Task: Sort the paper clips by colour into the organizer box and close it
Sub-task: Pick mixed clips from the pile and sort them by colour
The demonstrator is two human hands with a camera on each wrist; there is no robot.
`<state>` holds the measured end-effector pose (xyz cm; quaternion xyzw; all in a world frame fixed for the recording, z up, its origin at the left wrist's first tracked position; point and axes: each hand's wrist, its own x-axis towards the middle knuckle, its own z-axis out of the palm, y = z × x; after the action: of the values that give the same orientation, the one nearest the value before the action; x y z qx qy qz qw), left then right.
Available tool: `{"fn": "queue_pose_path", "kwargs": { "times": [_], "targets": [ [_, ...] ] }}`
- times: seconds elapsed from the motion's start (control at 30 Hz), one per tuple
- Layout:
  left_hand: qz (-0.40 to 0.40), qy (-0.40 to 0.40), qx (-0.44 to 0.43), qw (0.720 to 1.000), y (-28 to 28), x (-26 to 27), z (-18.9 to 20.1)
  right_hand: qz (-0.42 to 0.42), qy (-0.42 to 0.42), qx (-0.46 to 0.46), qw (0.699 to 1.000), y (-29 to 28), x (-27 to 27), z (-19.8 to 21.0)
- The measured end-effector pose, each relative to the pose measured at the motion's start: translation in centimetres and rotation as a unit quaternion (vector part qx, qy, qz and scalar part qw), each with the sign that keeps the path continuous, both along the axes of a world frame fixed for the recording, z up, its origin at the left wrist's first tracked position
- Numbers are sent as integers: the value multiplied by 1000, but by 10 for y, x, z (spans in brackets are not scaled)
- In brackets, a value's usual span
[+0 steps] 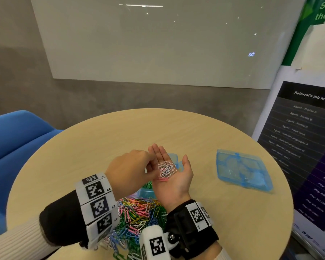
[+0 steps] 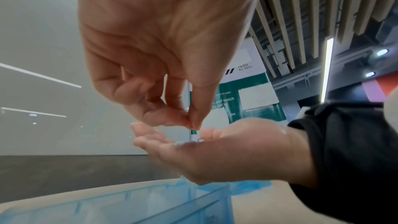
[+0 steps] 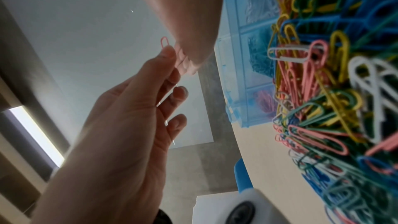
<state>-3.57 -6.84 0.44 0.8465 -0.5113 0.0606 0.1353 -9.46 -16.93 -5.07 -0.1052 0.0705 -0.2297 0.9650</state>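
Observation:
My right hand lies palm up, fingers straight, over the blue organizer box, carrying several white paper clips. A pink paper clip sticks out over the palm's left edge. My left hand reaches in from the left, thumb and forefinger pinched at that pink paper clip. In the left wrist view the pinch sits just above the right palm. The box holds white, blue, pink and green clips in separate compartments. A mixed-colour clip pile lies near me.
The box's loose blue lid lies flat to the right on the round wooden table. A blue chair stands at the left, and a printed banner at the table's right edge. A whiteboard hangs behind.

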Motion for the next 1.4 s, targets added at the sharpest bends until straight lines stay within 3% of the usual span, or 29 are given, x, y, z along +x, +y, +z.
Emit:
{"fn": "queue_pose_path", "kwargs": {
  "times": [0.2, 0.53, 0.7, 0.83, 0.93, 1.07, 1.13, 1.3, 1.4],
  "targets": [
    [-37, -26, 39, 998, 2, -6, 1, -1, 15, -10, 1000, -2, -1, -2],
    [-16, -59, 128, 990, -5, -11, -2, 12, 38, -18, 999, 1, 1, -5],
    [-33, -14, 109, 993, 1, -9, 1, 13, 29, -18, 999, 2, 0, -2],
    [41, 20, 71, 996, 13, 16, 8, -12, 23, 9, 1000, -2, 1, -1],
    [102, 21, 145, 984, 22, 39, 7, -20, 23, 20, 999, -3, 0, 0],
    [111, 54, 196, 973, 24, 49, -6, -15, 31, 11, 999, -2, 0, -1],
    [108, 50, 170, 978, 24, 47, -8, -16, 30, 7, 999, -2, 0, -1],
    [7, 15, -22, 1000, 12, 24, -2, -2, 23, -21, 1000, 1, 0, 0],
    [-27, 6, -48, 998, 0, 14, 3, 18, 27, -61, 998, 2, -1, -1]
  ]
}}
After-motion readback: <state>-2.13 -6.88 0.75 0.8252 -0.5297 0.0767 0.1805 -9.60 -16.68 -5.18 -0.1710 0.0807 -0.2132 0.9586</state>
